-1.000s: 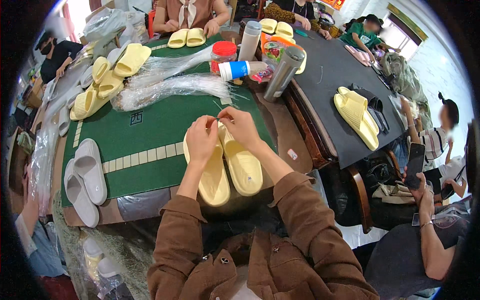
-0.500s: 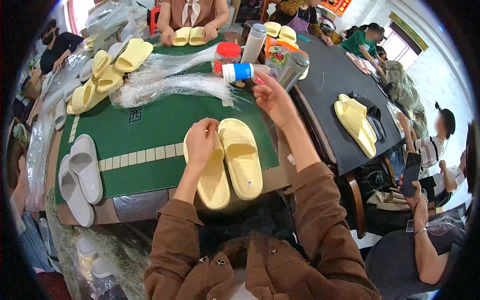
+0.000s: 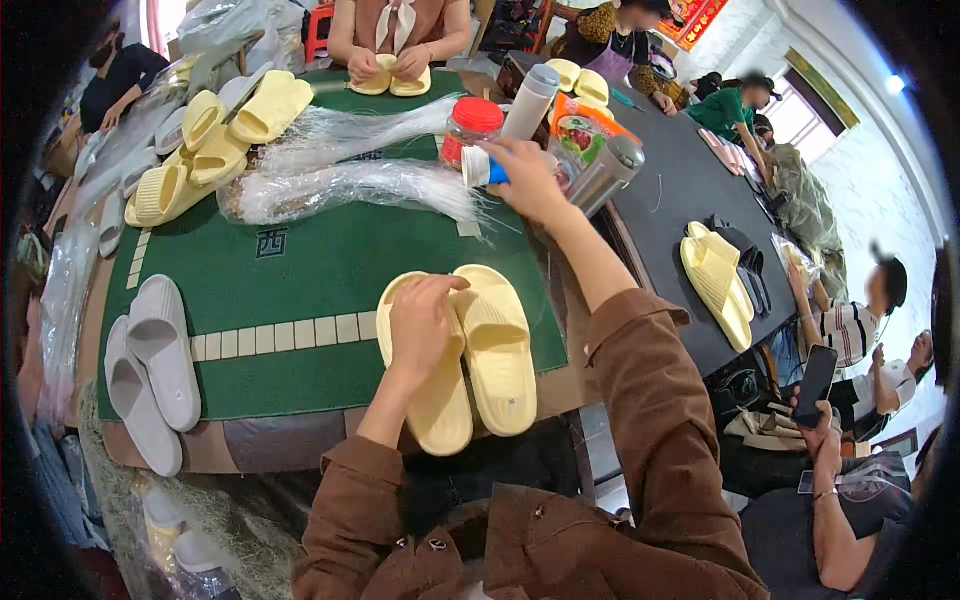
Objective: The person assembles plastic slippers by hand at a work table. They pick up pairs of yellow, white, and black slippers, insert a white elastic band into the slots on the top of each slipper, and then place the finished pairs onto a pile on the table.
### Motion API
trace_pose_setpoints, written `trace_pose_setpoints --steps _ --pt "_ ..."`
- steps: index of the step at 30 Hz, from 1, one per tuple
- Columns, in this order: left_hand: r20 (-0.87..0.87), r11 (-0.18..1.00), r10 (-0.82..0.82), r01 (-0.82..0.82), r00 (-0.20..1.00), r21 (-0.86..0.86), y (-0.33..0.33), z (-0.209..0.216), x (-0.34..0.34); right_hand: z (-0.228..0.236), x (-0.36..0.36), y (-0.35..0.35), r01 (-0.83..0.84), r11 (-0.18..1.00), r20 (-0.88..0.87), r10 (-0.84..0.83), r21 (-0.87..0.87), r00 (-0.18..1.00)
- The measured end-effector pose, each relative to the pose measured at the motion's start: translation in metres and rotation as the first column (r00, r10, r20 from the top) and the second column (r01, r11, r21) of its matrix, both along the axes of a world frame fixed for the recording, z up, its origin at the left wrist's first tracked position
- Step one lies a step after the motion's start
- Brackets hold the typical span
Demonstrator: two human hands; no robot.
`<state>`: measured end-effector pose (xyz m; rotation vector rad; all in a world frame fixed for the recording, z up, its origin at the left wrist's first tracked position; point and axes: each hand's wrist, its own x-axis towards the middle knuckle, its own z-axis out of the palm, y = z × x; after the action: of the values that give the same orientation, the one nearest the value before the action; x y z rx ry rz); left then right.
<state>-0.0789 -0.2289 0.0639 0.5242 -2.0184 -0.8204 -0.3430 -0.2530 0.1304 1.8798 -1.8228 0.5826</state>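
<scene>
The hands are well apart. The left hand (image 3: 422, 325) rests with bent fingers over the strap of the left yellow slipper (image 3: 440, 410), probably to steady it, though whether it grips cannot be told. The right hand (image 3: 530, 180) is at a blue-and-white cup (image 3: 476, 167) lying on its side near a red-lidded jar (image 3: 477, 114); its fingers hide how firm that contact is. The right yellow slipper (image 3: 500, 365) sits just beside its mate, heels toward the near edge of the tabletop (image 3: 195, 447), which likely suits work on the straps. Clear strands (image 3: 360, 185) lie across the far part of the green mat (image 3: 330, 250), seemingly kept within reach, while grey slippers (image 3: 165, 345) overlap at the left, presumably set aside.
</scene>
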Motion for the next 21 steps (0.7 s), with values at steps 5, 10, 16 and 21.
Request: trace_pose_setpoints --steps 5,10,16,21 --pt "0.01 0.999 -0.008 0.008 1.0 0.044 0.002 0.005 -0.001 -0.018 0.004 -0.022 0.078 0.997 -0.23 -0.078 -0.008 0.97" --pt "0.026 1.0 0.008 -0.009 1.0 0.028 -0.001 0.004 0.004 -0.007 0.006 -0.021 0.089 0.987 -0.097 -0.102 -0.132 0.99" --pt "0.025 0.999 0.012 -0.013 1.0 0.038 0.003 0.008 0.002 -0.007 -0.023 -0.006 0.095 0.994 -0.119 -0.089 0.051 0.989" --pt "0.024 0.998 0.009 -0.011 1.0 0.059 0.004 0.01 0.002 -0.007 -0.015 -0.021 0.01 0.997 -0.232 0.007 0.071 0.973"
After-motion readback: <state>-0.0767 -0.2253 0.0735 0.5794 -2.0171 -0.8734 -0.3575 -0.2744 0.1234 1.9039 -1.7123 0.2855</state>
